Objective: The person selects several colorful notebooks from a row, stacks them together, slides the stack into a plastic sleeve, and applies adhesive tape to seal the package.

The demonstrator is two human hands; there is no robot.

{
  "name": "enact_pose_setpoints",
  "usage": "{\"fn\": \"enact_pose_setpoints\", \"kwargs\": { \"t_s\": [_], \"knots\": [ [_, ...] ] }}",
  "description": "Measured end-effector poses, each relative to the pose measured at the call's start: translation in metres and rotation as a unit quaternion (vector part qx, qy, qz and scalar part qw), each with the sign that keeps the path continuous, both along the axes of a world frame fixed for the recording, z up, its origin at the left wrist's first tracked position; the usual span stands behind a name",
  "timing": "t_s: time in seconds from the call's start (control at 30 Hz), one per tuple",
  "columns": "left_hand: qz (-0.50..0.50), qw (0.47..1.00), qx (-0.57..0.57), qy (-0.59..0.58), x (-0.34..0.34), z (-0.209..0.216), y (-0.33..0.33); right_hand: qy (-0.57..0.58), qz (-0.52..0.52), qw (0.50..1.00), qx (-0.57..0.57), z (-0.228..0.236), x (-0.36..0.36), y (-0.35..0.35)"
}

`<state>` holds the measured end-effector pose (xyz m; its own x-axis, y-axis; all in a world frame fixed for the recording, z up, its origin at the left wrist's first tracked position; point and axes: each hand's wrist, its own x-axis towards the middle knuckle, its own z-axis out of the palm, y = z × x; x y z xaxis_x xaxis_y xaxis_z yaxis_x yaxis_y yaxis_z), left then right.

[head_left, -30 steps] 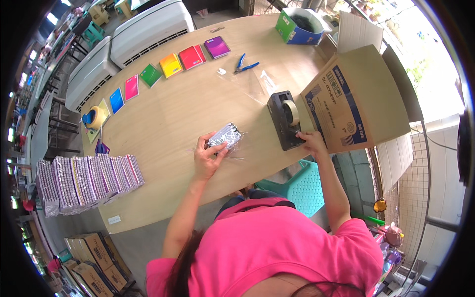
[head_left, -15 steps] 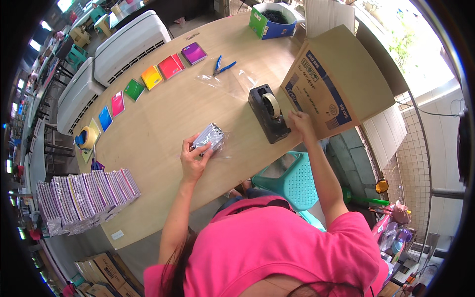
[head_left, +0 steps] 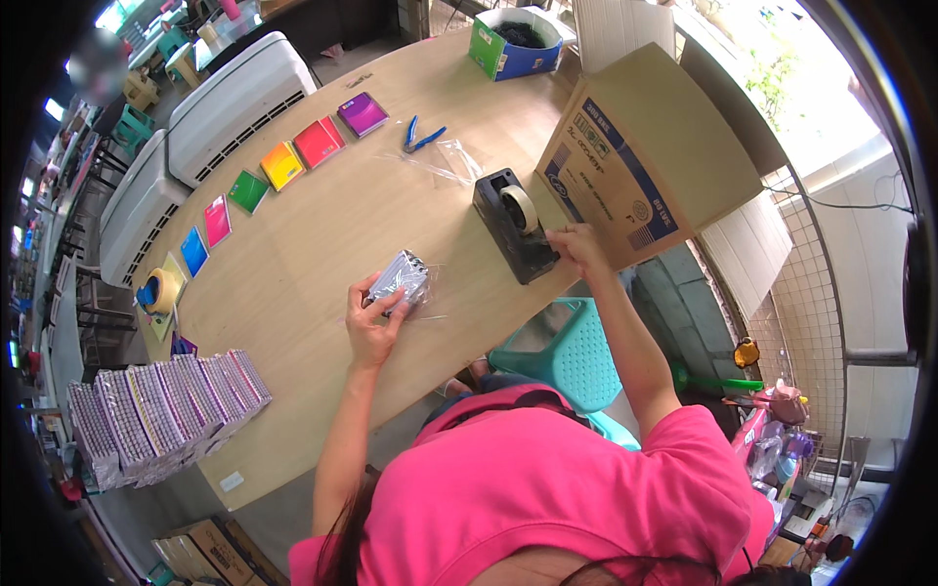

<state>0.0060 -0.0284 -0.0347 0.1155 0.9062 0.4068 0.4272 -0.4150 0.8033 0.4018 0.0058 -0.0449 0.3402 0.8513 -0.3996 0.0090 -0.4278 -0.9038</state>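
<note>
My left hand (head_left: 373, 320) grips a small stack of notebooks wrapped in clear plastic (head_left: 399, 276), pressed on the wooden table (head_left: 322, 225). My right hand (head_left: 576, 242) rests at the near end of a black tape dispenser (head_left: 511, 224) with a cream tape roll, its fingers pinched at the cutter; whether tape is between them I cannot tell. A loose clear plastic bag (head_left: 445, 161) lies beyond the dispenser.
Coloured notebooks (head_left: 283, 164) lie in a row along the far edge, with blue pliers (head_left: 420, 137) beside them. Rows of wrapped notebook packs (head_left: 161, 405) sit at the left. A cardboard box (head_left: 635, 156) stands on the right, a teal stool (head_left: 567, 352) below the table edge.
The view has shifted, so everything sits higher and more to the right. My left hand keeps holding the pack; my right hand stays at the dispenser.
</note>
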Motion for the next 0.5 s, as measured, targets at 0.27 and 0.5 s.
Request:
{"fn": "enact_pose_setpoints", "kwargs": {
  "t_s": [0.27,0.5],
  "knots": [
    [0.000,1.000,-0.008,0.001,-0.001,-0.002,0.001,0.202,-0.184,0.955,-0.112,-0.007,0.002,-0.031],
    [-0.004,1.000,-0.002,0.012,-0.001,-0.007,0.003,0.319,-0.294,0.901,-0.024,-0.031,-0.028,-0.051]
  ]
}}
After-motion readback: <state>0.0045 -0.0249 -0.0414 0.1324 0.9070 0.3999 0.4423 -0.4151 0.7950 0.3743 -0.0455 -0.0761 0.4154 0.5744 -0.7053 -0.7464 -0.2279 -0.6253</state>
